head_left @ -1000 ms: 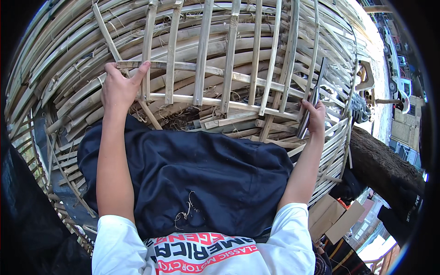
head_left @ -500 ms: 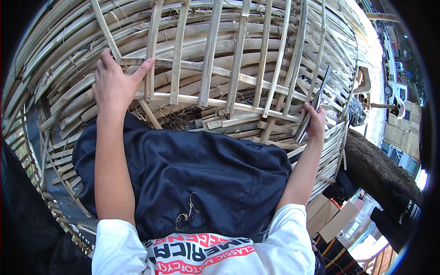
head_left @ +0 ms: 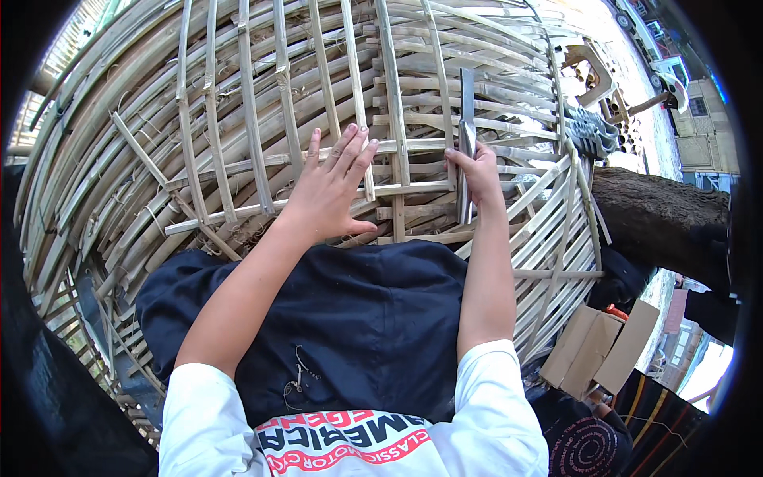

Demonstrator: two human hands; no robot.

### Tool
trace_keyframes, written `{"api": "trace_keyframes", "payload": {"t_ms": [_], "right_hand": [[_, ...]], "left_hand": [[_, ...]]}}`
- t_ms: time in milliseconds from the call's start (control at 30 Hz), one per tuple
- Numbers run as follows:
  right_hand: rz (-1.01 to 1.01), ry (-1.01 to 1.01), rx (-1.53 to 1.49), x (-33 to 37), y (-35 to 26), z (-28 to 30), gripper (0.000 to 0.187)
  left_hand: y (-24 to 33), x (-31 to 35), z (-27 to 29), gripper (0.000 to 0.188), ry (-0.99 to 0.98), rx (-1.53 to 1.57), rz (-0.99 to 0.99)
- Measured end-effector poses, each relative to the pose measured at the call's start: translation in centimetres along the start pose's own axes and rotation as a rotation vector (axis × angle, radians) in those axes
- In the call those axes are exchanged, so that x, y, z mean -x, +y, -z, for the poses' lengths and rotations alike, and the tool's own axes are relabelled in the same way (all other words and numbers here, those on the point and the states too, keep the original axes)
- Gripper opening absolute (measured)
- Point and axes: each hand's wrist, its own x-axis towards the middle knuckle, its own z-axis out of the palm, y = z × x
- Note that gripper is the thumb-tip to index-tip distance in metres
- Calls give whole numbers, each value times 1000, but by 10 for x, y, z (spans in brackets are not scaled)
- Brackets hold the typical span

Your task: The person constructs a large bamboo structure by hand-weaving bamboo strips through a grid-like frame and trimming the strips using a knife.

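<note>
Nearest us, at six o'clock, our own white shirt with red lettering gives way to dark trousers (head_left: pixel 334 318), with both bare forearms reaching up across them. Past them, at about eleven o'clock, our left hand (head_left: pixel 330 191) lies flat with fingers spread on the slats of a big bamboo basket frame (head_left: pixel 238 143). At one o'clock our right hand (head_left: pixel 477 171) is closed around a long metal blade (head_left: pixel 466 135), which stands upright against the crossing strips.

We judge the work well along: many upright ribs and curved hoops are already tied into a domed lattice filling the upper half of the view, though wide open gaps show between the ribs, so more strips seem left to weave. The bamboo looks pale, dry and springy, with loose fibres hanging.

Farther off, at four o'clock, lie flat cardboard boxes (head_left: pixel 604 350); at three o'clock, a dark tree trunk (head_left: pixel 660 207).
</note>
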Motion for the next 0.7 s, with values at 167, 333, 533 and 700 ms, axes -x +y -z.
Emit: {"api": "trace_keyframes", "payload": {"t_ms": [167, 333, 533, 700], "right_hand": [[55, 8, 6, -1, 6, 3, 26], [111, 33, 73, 3, 5, -5, 23], [201, 92, 159, 2, 14, 1, 23], [181, 141, 324, 1, 11, 2, 37]], "left_hand": [[1, -42, -15, 131, -100, -140, -36], [0, -41, -17, 135, -168, -229, 0], [14, -35, -8, 140, -114, -293, 89], [14, -25, -9, 138, -193, -339, 101]]}}
